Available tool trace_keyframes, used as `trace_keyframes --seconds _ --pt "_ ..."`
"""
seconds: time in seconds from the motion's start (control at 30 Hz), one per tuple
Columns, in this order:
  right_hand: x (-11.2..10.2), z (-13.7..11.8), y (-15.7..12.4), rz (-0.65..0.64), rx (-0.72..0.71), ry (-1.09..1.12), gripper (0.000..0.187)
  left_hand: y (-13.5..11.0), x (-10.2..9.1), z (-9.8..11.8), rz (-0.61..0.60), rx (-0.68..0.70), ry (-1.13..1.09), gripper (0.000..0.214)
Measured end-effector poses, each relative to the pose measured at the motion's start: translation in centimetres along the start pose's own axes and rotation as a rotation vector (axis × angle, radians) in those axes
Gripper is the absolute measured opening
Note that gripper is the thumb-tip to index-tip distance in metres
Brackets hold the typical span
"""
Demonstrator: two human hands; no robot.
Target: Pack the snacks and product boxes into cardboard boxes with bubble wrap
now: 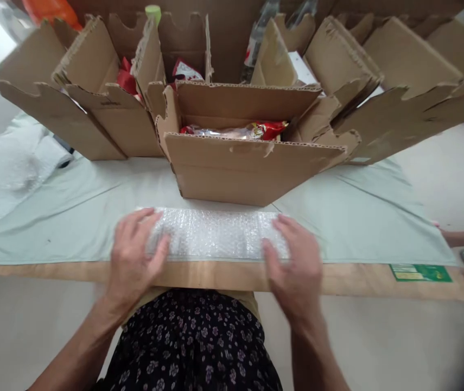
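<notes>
A strip of clear bubble wrap (215, 233) lies flat near the front edge of the table, on a pale green cloth (72, 217). My left hand (134, 260) rests on its left end with fingers stretched out and spread. My right hand (292, 266) lies on its right end, fingers flat too. Just behind the wrap stands an open cardboard box (240, 168) holding red and silver snack packets (248, 130).
More open cardboard boxes (105, 103) with raised flaps crowd the back, some with red packets. White packing foam (7, 163) lies at the left. A green sticker (419, 272) marks the wooden table edge. Another person's hand (463, 238) shows at the right edge.
</notes>
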State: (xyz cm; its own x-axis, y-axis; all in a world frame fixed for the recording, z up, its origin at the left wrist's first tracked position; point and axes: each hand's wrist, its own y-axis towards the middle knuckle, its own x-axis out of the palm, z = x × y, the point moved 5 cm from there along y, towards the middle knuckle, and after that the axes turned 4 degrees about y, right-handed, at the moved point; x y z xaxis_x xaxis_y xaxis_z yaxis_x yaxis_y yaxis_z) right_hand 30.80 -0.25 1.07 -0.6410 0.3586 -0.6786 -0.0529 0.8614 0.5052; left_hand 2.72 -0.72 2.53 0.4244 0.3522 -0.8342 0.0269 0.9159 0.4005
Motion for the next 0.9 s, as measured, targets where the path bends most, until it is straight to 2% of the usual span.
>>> trace_keyframes --seconds 0.1,0.17,0.2,0.27,0.33,0.4,0.47,0.5,0.57,0.63,0.7,0.8,0.9 --pt "5.7 -4.6 1.2 -0.356 -0.151 0.123 0.044 0.2 3.4 2.3 -0.228 0.099 -0.066 0.035" --pt "7.9 -4.5 0.8 -0.517 -0.186 0.116 0.043 0.0 5.1 2.1 -0.32 0.062 -0.056 0.032" --pt "8.0 -3.4 0.3 -0.537 -0.171 0.084 0.044 -0.1 5.6 1.8 -0.337 0.042 -0.056 0.032" --pt "6.1 0.6 -0.9 -0.472 -0.083 -0.022 0.045 -0.2 6.0 1.3 -0.341 0.038 -0.071 0.032" --pt "2.3 5.4 -2.1 -0.346 0.049 -0.172 0.045 -0.3 6.0 1.0 -0.338 0.059 -0.085 0.033" --pt "-1.8 9.1 -2.9 -0.22 0.189 -0.321 0.045 -0.2 5.9 1.0 -0.333 0.081 -0.097 0.032" --pt "-4.5 10.6 -2.9 -0.125 0.268 -0.374 0.048 -0.1 5.3 0.9 -0.306 0.104 -0.131 0.032" --pt "-5.0 10.7 -2.5 -0.103 0.277 -0.356 0.048 0.0 4.8 0.7 -0.274 0.103 -0.146 0.032" --pt "-4.4 10.0 -1.2 -0.106 0.243 -0.277 0.044 0.0 3.4 -0.3 -0.178 0.061 -0.132 0.032" --pt "-2.4 9.2 0.4 -0.157 0.191 -0.217 0.042 -0.4 1.8 -2.1 -0.06 -0.029 -0.025 0.031" --pt "-0.2 8.9 1.6 -0.218 0.155 -0.203 0.044 -1.1 0.6 -4.2 0.003 -0.13 0.127 0.033" --pt "1.6 8.9 2.3 -0.247 0.127 -0.189 0.038 -2.6 0.5 -6.3 -0.037 -0.254 0.238 0.031" --pt "0.7 8.3 1.8 -0.19 0.132 -0.116 0.028 -3.3 0.9 -6.6 -0.064 -0.302 0.149 0.021"
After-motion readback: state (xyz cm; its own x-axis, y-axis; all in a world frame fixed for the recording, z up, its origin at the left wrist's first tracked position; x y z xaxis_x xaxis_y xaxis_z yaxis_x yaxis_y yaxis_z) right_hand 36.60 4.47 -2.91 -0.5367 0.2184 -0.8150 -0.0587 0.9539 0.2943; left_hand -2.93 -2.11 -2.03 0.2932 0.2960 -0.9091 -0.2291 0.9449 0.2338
